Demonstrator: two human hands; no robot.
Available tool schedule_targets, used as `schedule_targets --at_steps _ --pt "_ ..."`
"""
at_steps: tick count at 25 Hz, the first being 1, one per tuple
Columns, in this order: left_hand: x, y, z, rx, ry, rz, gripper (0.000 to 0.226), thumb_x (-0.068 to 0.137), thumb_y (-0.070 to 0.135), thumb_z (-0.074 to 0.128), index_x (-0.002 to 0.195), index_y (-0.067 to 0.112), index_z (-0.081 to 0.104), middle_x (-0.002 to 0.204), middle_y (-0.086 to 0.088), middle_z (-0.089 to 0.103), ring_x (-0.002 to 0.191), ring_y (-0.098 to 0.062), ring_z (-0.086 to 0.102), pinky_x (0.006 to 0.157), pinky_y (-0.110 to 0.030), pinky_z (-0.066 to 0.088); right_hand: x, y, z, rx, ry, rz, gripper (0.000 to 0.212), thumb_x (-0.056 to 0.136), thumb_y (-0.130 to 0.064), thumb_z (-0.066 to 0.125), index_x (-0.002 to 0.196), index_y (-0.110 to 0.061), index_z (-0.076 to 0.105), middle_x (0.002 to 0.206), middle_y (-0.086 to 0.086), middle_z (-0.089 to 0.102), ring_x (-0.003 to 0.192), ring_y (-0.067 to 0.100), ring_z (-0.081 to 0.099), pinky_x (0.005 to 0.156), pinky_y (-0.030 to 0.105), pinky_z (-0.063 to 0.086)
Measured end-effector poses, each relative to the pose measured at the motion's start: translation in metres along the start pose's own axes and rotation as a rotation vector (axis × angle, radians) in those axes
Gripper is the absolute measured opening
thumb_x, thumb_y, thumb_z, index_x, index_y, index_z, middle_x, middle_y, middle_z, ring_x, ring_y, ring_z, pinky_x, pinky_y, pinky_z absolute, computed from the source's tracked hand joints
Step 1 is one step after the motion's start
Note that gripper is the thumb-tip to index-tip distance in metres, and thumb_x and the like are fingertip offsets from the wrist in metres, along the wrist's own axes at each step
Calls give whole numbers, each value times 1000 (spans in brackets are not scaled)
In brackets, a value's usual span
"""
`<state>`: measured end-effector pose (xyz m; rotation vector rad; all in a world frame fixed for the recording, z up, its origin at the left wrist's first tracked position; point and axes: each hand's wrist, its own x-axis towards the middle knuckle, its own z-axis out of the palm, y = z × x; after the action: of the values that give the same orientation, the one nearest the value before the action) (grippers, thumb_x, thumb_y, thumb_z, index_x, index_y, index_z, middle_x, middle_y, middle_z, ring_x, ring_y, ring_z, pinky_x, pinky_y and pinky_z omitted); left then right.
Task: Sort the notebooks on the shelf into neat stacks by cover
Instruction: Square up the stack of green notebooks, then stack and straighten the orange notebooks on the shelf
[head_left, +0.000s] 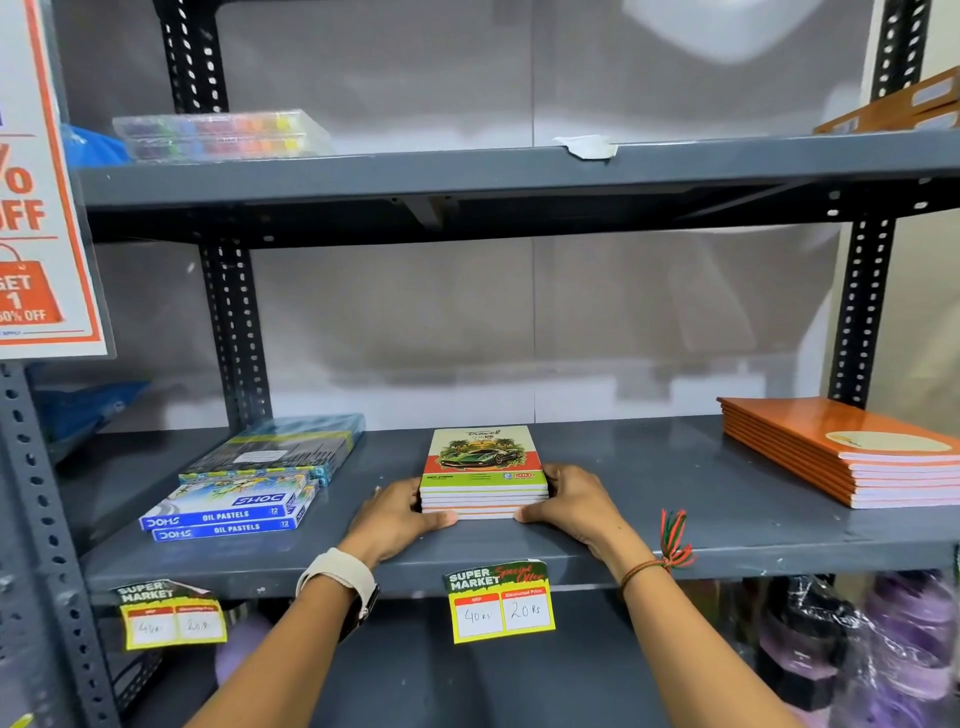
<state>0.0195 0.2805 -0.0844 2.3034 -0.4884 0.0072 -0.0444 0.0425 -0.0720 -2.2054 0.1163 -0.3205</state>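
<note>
A small stack of car-cover notebooks, green car on a red and lime cover, lies in the middle of the grey shelf. My left hand presses against the stack's left side, thumb along its front edge. My right hand clasps the right side the same way. A second stack of plain orange notebooks lies flat at the shelf's right end, apart from both hands.
Blue oil pastel boxes and a wrapped pack lie on the shelf's left. Price tags hang from the front edge. A sale poster hangs at the left upright. The upper shelf holds a colour set.
</note>
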Motion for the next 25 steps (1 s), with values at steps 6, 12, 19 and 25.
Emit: schedule_targets --at_steps 6,12,19,25 --pt "-9 10 -1 122 46 8 52 74 58 66 123 43 55 128 15 64 124 -17 58 112 -45 36 -1 -4 1 -24 -12 8 50 61 -32 87 107 -22 69 110 -6 73 102 17 67 95 40 53" --pt "-11 15 0 160 73 -8 45 81 51 66 124 41 56 127 13 65 124 -16 58 115 -46 31 1 -3 1 -31 -15 4 50 63 -32 86 109 -21 69 112 -5 73 104 17 66 96 40 53" --pt "-23 32 -5 -229 64 -54 71 68 55 76 128 24 54 129 12 59 122 -10 54 100 -27 42 -6 -12 -3 119 -29 35 58 60 -39 89 106 -17 63 118 -1 70 108 16 65 96 33 52" --pt "-16 105 3 -258 359 -33 66 99 53 25 154 17 21 161 -3 22 149 -24 19 119 -37 15 -28 -30 -21 414 148 111 92 90 -58 53 156 -13 8 163 6 16 150 22 18 121 35 21"
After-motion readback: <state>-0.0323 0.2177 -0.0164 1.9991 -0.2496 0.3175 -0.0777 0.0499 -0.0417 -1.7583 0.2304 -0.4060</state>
